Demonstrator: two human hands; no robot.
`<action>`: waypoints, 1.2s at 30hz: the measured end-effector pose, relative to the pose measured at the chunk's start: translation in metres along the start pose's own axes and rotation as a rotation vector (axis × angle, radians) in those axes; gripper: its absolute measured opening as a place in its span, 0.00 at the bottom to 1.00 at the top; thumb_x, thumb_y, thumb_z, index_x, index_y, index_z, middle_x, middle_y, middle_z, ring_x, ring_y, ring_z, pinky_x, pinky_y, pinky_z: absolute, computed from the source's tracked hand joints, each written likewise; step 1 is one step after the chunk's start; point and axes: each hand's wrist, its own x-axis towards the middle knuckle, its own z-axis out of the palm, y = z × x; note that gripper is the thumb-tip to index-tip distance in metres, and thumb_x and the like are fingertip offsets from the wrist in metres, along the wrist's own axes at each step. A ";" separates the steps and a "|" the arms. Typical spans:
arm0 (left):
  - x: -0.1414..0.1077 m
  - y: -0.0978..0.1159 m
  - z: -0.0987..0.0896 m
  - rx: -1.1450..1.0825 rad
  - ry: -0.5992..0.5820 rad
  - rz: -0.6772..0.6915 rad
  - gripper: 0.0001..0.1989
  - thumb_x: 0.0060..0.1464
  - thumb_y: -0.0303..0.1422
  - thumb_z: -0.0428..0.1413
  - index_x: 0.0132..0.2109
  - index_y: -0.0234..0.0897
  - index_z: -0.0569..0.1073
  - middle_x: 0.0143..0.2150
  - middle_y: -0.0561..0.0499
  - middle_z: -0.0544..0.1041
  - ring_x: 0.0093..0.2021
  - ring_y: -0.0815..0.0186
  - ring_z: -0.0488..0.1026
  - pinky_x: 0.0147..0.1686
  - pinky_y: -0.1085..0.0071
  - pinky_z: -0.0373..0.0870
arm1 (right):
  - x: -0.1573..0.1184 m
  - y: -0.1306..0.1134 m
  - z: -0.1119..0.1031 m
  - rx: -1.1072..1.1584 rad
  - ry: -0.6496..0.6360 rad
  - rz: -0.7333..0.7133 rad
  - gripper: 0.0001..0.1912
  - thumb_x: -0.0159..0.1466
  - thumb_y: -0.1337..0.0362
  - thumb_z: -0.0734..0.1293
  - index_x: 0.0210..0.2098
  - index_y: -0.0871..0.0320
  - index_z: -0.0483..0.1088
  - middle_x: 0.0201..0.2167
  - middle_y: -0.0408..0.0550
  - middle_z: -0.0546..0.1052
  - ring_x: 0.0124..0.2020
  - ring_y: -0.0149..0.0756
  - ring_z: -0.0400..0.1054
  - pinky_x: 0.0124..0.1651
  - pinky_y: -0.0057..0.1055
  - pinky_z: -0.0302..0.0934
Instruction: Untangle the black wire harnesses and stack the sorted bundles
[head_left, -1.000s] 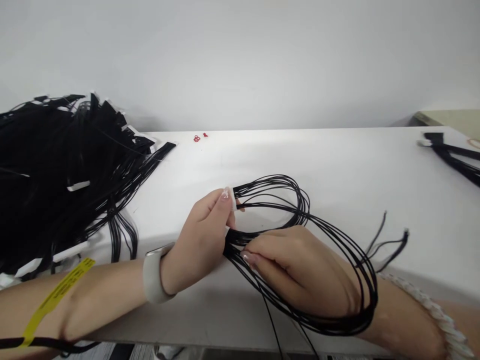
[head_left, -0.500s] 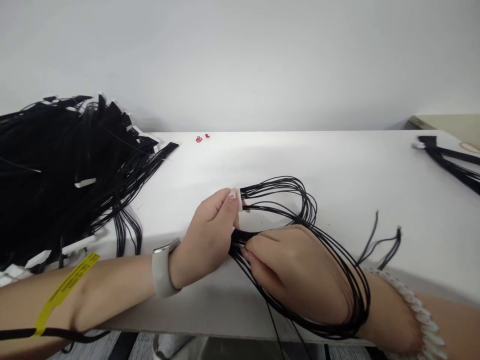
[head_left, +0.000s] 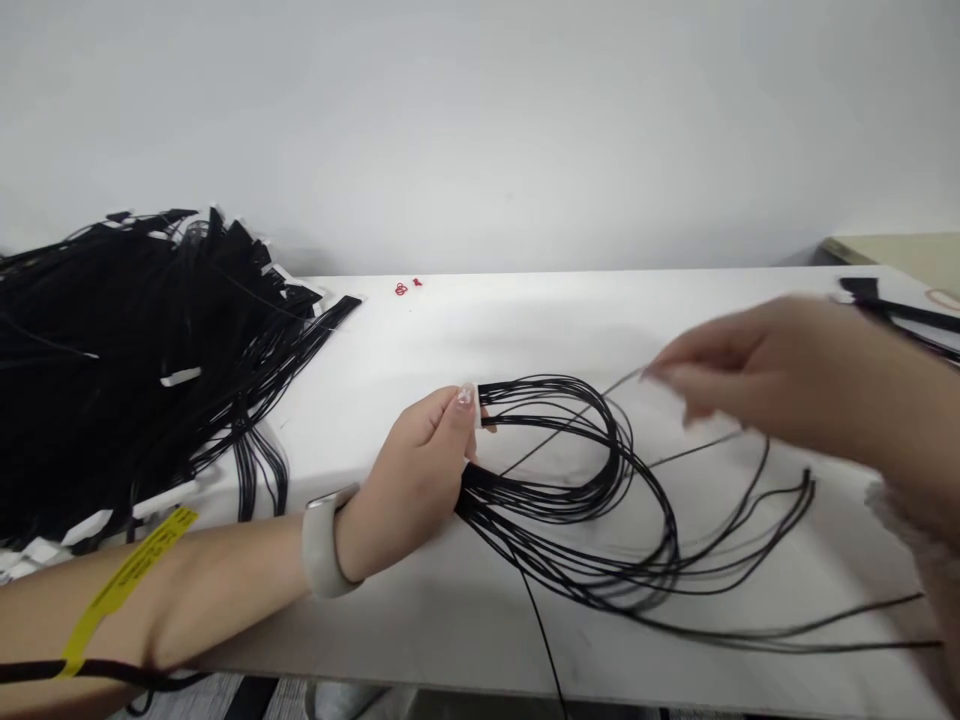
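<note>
My left hand (head_left: 424,470) is closed around a looped bundle of thin black wires (head_left: 577,500). A white connector (head_left: 474,405) at the bundle's end shows under my thumb. The wires curve out to the right in loops, and several loose ends lie spread over the table. My right hand (head_left: 757,370), smeared by motion, is raised to the right of the bundle. Its fingers are pinched together at the end of one thin black wire (head_left: 626,380), which runs back down toward the loops.
At the left lies a large heap of black wire harnesses (head_left: 150,350) with white connectors. Small red rings (head_left: 401,289) rest near the back of the white table (head_left: 510,320). Another black harness (head_left: 862,290) sits at the far right. One wire hangs over the front edge.
My right hand has come out of the wire loop and moved up and right, drawing a wire along. The loops have dropped and spread on the table. My left hand has stayed in place.
</note>
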 end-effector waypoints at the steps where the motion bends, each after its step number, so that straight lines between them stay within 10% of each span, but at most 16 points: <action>1: 0.000 0.000 0.000 -0.003 -0.002 -0.002 0.20 0.57 0.44 0.39 0.23 0.36 0.57 0.17 0.56 0.58 0.19 0.73 0.54 0.19 0.74 0.52 | 0.004 0.007 -0.007 0.082 0.089 0.126 0.11 0.50 0.60 0.65 0.26 0.63 0.74 0.13 0.41 0.69 0.12 0.20 0.56 0.18 0.23 0.41; 4: -0.001 -0.001 0.000 -0.011 0.000 0.005 0.20 0.57 0.44 0.40 0.23 0.36 0.57 0.17 0.56 0.58 0.18 0.73 0.53 0.19 0.74 0.51 | 0.011 0.016 -0.019 0.421 0.340 0.345 0.16 0.55 0.59 0.62 0.38 0.60 0.73 0.36 0.48 0.74 0.27 0.32 0.67 0.21 0.32 0.41; 7: -0.002 0.000 0.001 -0.015 -0.023 0.017 0.20 0.57 0.43 0.40 0.23 0.36 0.56 0.17 0.56 0.57 0.18 0.74 0.52 0.19 0.74 0.51 | 0.012 0.009 -0.020 0.739 0.410 0.412 0.18 0.60 0.60 0.57 0.47 0.54 0.68 0.49 0.46 0.66 0.26 0.23 0.63 0.24 0.35 0.41; 11: -0.002 0.001 0.002 -0.010 -0.044 0.017 0.19 0.58 0.43 0.40 0.23 0.36 0.56 0.18 0.56 0.57 0.19 0.74 0.53 0.20 0.75 0.52 | 0.004 -0.022 -0.005 0.694 0.364 0.397 0.20 0.59 0.61 0.62 0.51 0.52 0.63 0.31 0.44 0.75 0.15 0.15 0.53 0.19 0.26 0.42; 14: -0.003 0.003 0.002 0.011 -0.037 0.050 0.19 0.58 0.41 0.40 0.23 0.35 0.56 0.19 0.56 0.58 0.21 0.74 0.55 0.22 0.75 0.53 | -0.004 -0.049 0.014 0.360 0.193 0.175 0.06 0.56 0.63 0.64 0.30 0.59 0.69 0.22 0.42 0.72 0.18 0.20 0.59 0.19 0.21 0.49; 18: -0.005 0.005 0.001 0.053 -0.071 0.112 0.18 0.59 0.40 0.40 0.24 0.35 0.56 0.21 0.56 0.58 0.23 0.73 0.55 0.24 0.75 0.54 | -0.009 -0.067 0.038 0.204 0.063 -0.067 0.05 0.57 0.71 0.62 0.25 0.60 0.66 0.25 0.41 0.69 0.26 0.22 0.60 0.27 0.20 0.54; 36: -0.008 0.007 0.002 0.162 -0.115 0.168 0.18 0.59 0.40 0.39 0.24 0.36 0.57 0.20 0.56 0.57 0.23 0.73 0.54 0.23 0.74 0.54 | -0.015 -0.071 0.051 0.049 0.130 -0.189 0.10 0.60 0.71 0.58 0.24 0.62 0.67 0.23 0.44 0.66 0.23 0.24 0.57 0.24 0.24 0.49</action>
